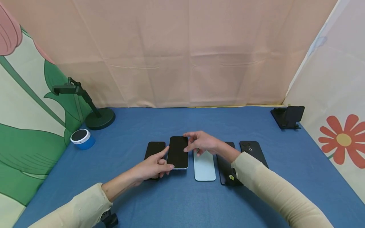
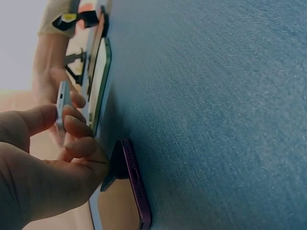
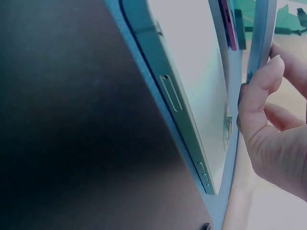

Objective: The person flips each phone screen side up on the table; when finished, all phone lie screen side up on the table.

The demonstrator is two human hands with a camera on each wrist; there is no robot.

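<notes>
Phone [image 1: 178,152] between left grip [image 1: 153,166], right grip [image 1: 203,142]

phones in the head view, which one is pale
The pale phone third from the left, just right of the held phone; the other four all look dark.

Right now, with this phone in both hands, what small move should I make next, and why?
I'd probably lower the held phone gently: your left hand and right hand both pinch it, it's raised off the blue table, and it appears above the gap between the leftmost phone and pale phone.
</notes>
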